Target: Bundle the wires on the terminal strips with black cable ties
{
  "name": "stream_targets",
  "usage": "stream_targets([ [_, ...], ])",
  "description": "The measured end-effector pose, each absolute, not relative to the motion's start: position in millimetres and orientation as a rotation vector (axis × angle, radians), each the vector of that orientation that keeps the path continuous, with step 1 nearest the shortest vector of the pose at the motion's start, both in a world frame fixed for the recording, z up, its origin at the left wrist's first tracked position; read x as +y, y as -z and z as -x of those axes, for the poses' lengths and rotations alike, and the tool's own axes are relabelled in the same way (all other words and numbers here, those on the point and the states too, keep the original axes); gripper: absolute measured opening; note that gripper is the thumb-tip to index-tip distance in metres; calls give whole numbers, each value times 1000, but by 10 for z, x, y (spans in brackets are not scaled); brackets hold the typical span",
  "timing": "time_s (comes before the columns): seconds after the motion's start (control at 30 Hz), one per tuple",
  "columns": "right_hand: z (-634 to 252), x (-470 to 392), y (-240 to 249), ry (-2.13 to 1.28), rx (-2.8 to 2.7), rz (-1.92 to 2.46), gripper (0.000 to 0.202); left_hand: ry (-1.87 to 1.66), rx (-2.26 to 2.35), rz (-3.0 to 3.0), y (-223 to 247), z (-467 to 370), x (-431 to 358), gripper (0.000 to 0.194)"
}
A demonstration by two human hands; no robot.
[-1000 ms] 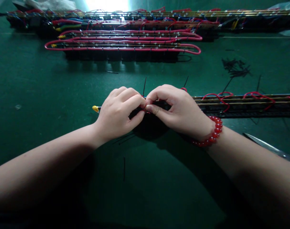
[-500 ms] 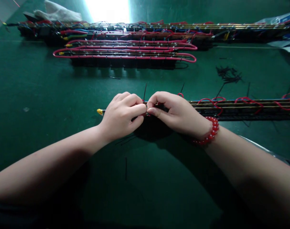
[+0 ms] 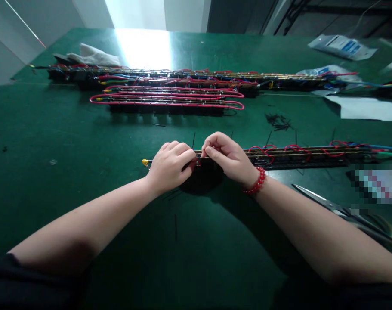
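A long, narrow assembly [image 3: 312, 163] of brass-coloured rails on a black base, with red wires looped along it, lies across the green table in front of me. Thin black cable ties [image 3: 193, 141] stick up from it at intervals. My left hand [image 3: 171, 167] is closed around its left part, near a yellow-tipped end [image 3: 145, 162]. Just right of it, my right hand [image 3: 229, 158] is closed in a pinch at the rails, a red bead bracelet [image 3: 256, 183] on its wrist. Whatever lies between those fingertips is too small to see.
Similar wired assemblies [image 3: 166, 103] lie in rows farther back. Cut black pieces [image 3: 278, 122] form a small pile behind the rails. Scissors [image 3: 312, 196] lie by my right forearm. White paper [image 3: 366, 107] and a plastic bag [image 3: 342, 46] are at the far right.
The camera view has tipped up and drawn back, showing the table's far edge and the scissors. My right fingertips have shifted slightly away from the left hand; the left keeps its hold.
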State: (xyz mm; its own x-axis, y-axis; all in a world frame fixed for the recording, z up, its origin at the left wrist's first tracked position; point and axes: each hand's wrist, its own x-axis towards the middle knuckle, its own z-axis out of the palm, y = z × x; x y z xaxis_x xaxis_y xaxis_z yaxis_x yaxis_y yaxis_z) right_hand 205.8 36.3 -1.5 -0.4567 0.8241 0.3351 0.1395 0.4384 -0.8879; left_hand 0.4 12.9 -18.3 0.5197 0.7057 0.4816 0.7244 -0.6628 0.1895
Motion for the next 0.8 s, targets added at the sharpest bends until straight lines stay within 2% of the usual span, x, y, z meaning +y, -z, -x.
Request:
stream_targets([
  [0.17, -2056, 319, 90, -687, -2198, 794, 11, 824, -1295, 2734, 230, -10, 167, 8],
  [0.37, -2008, 355, 158, -511, -2219, 865, 3, 850, -1317, 2713, 305, -28, 239, 9],
  [0.57, -1959, 363, 127, -334, -2273, 912, 8, 898, -1345, 2699, 338, -52, 285, 11],
  [0.8, -1946, 215, 157, 41, -2292, 941, 16, 973, -1308, 2727, 337, -51, 311, 15],
])
